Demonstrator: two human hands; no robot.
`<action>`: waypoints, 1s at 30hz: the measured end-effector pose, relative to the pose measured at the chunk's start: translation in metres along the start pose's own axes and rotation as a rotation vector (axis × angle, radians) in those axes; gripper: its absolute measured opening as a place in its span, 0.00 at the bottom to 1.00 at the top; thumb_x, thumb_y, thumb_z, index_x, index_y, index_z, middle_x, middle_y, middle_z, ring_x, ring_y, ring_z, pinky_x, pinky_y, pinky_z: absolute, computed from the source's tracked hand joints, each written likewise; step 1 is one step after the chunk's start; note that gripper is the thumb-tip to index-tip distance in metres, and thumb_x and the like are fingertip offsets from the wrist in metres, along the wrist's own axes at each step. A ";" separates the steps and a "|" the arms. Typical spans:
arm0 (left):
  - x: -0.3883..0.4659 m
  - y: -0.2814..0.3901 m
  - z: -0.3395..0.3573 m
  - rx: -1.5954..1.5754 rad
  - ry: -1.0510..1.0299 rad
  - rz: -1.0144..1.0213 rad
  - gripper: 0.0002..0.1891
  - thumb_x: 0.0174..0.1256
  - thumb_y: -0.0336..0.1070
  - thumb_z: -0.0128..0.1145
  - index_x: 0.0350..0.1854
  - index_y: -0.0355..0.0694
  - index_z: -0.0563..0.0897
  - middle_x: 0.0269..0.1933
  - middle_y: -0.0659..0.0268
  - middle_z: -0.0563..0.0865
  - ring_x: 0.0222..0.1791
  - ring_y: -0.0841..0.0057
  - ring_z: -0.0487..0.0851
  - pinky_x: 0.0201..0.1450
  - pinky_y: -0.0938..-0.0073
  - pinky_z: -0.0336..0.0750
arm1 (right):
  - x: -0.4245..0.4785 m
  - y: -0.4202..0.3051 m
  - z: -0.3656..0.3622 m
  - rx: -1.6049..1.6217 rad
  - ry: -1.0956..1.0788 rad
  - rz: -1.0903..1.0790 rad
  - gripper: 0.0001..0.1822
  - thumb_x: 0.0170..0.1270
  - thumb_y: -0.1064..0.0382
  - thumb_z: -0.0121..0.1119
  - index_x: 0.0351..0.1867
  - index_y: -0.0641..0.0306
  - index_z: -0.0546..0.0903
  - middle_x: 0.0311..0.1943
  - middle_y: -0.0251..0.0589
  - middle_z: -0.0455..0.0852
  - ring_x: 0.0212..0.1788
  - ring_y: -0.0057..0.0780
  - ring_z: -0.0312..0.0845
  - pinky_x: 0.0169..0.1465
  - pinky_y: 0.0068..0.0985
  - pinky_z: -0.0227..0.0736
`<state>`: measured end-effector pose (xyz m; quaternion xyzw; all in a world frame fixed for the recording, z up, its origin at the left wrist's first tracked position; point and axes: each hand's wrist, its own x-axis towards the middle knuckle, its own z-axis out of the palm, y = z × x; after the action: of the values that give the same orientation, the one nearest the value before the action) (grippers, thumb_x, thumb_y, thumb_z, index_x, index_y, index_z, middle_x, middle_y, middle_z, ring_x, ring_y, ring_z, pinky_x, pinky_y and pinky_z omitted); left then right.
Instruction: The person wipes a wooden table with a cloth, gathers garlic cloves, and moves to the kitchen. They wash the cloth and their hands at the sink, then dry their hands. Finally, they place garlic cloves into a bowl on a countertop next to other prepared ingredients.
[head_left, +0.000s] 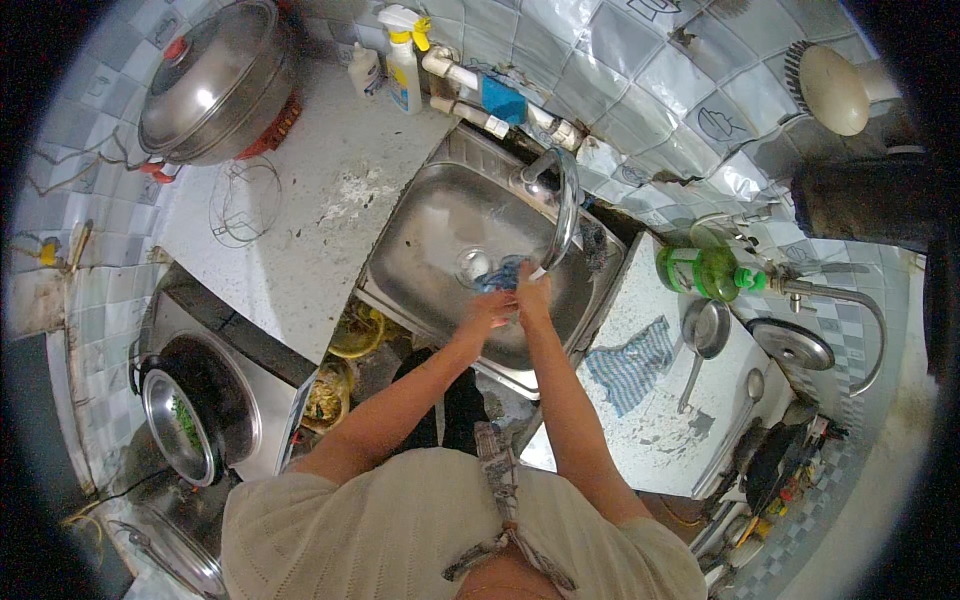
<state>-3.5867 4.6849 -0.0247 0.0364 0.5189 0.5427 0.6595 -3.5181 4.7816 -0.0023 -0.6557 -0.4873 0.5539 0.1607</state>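
Both my hands are low inside a stainless steel sink (442, 202). My right hand (534, 292) is closed on a bunched blue cloth (501, 276), just under the spout end of the chrome gooseneck faucet (568, 210). Close against it is my left hand (491, 309), its fingers reaching toward the right palm. Whether the left fingers grip the cloth is hidden by the overlap. Beside the cloth shows the round drain (475, 264).
Right counter: blue-and-white checked cloth (631, 364), small ladle (709, 330), green bottle (697, 271) on its side. Left counter: large lidded steel pot (217, 90), wire rack (246, 201), spray bottle (405, 71). A steel bowl with greens (180, 427) sits at the stove.
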 end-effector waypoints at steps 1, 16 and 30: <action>-0.017 0.023 0.006 -0.154 0.007 -0.121 0.26 0.70 0.60 0.48 0.50 0.40 0.80 0.47 0.58 0.85 0.51 0.63 0.83 0.50 0.62 0.76 | -0.013 -0.017 -0.003 -0.115 -0.033 -0.050 0.21 0.71 0.47 0.49 0.43 0.66 0.78 0.34 0.45 0.82 0.36 0.43 0.78 0.36 0.43 0.71; 0.038 0.044 -0.003 -0.333 -0.094 -0.194 0.20 0.74 0.54 0.46 0.49 0.41 0.78 0.42 0.61 0.81 0.44 0.67 0.79 0.46 0.61 0.74 | 0.011 -0.001 0.018 -0.543 0.073 -0.610 0.18 0.65 0.54 0.52 0.46 0.66 0.80 0.41 0.57 0.83 0.39 0.53 0.80 0.41 0.44 0.73; 0.057 0.023 -0.022 -0.658 -0.098 -0.308 0.22 0.74 0.54 0.45 0.51 0.38 0.75 0.48 0.60 0.83 0.47 0.64 0.82 0.51 0.60 0.77 | 0.008 -0.010 0.008 -0.178 0.041 -0.032 0.29 0.67 0.41 0.52 0.52 0.69 0.78 0.39 0.55 0.84 0.43 0.50 0.81 0.50 0.41 0.74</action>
<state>-3.6258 4.7254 -0.0575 -0.2304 0.2839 0.5725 0.7339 -3.5305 4.7903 -0.0022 -0.6706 -0.5418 0.4922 0.1206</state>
